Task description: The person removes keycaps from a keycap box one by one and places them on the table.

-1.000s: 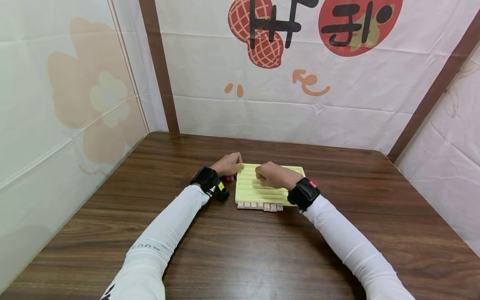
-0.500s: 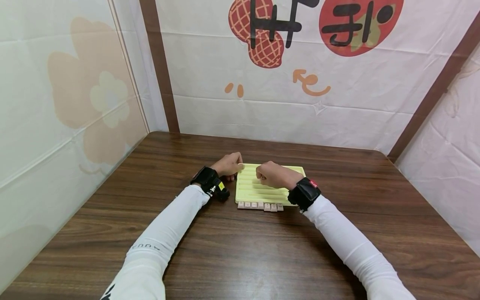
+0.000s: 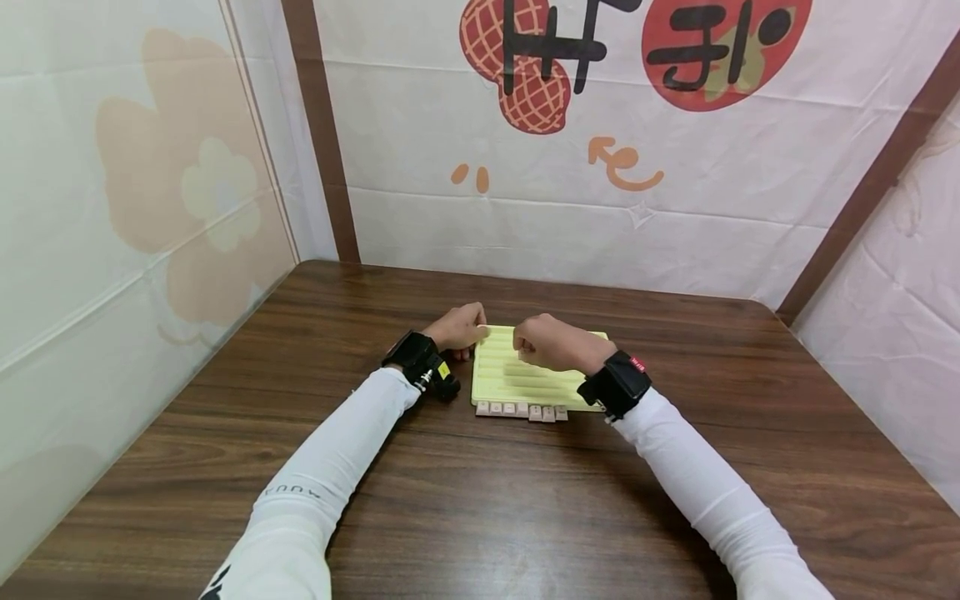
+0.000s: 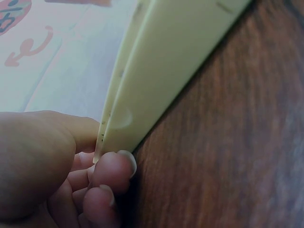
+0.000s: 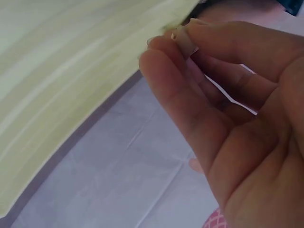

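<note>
A pale yellow ridged tray (image 3: 495, 383) lies on the table. My left hand (image 3: 457, 327) holds its far left corner; in the left wrist view the thumb lies over the rim and the curled fingertips (image 4: 114, 168) sit against the tray's side wall (image 4: 161, 61). Over the middle of the tray is my right hand (image 3: 555, 342), fingers bent. The right wrist view shows it pinching a small whitish keycap (image 5: 185, 43) between thumb and fingertips, close over the ridges. Several pale keycaps (image 3: 510, 409) stand in a row along the tray's near edge.
Brown wood-grain table (image 3: 480, 508) spreads around the tray. A printed white cloth (image 3: 420, 225) hangs behind the table, with more cloth at the left and right sides. Black wrist straps with cameras sit on both wrists.
My right hand has lifted a little and shifted slightly to the right, still bent over the tray. The left hand, tray and row of keycaps stay in place.
</note>
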A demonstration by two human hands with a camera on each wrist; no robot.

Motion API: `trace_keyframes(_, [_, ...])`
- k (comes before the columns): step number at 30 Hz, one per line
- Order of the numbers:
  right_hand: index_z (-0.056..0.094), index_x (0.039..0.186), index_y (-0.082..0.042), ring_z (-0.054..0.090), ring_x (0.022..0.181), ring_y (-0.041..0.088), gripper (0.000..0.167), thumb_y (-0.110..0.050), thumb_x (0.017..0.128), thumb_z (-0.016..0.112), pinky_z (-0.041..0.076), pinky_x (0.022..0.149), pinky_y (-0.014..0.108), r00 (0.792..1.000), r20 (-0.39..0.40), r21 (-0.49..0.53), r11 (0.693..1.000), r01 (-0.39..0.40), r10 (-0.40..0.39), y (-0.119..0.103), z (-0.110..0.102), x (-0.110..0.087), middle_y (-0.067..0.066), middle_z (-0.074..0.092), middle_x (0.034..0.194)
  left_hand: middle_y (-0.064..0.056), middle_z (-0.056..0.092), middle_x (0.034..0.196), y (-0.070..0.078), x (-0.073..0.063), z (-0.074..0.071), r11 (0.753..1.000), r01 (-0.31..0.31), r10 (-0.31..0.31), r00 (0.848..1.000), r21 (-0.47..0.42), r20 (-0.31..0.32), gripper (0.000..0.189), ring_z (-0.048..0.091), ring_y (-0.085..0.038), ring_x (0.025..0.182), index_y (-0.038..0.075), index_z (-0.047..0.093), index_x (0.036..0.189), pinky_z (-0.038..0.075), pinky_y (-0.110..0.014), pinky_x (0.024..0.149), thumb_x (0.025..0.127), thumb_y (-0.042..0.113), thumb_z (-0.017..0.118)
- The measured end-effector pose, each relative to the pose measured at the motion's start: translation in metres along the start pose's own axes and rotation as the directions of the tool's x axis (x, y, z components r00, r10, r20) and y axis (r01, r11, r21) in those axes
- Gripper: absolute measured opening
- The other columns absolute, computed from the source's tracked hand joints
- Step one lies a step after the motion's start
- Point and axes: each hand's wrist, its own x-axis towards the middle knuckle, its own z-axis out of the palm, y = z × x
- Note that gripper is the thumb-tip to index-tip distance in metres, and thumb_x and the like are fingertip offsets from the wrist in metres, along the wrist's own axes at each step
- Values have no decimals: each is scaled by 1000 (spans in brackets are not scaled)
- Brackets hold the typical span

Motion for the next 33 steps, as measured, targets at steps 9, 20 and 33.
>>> trace_keyframes(9, [65,110,-7,61,90,17,17,-9,96,56,50,81,32,997,-74,25,1000,-17,19,-9,-25,-15,8,65,104,-7,54,71,0,-4,-4,1000,13,-13,1000,-24,-2,15,55,-19,53,9,46,101,45,-28,48,102,24,46])
trace_keyframes(20, [66,105,-9,62,88,14,12,-10,94,60,52,78,30,996,-94,42,999,1,3,-29,-39,-35,3,66,99,-7,53,70,1,-6,-1,1000,-1,1,1000,-14,-19,14,53,-19,52,8,46,100,45,-28,48,102,22,46])
trace_keyframes(33, [65,100,-9,50,74,10,9,-9,95,59,44,70,27,1000,-29,42,999,-5,6,-29,-30,-50,0,60,87,-7,55,72,-2,-6,0,1000,-10,10,1000,10,-15,14,56,-19,54,9,46,101,47,-28,49,102,23,45])
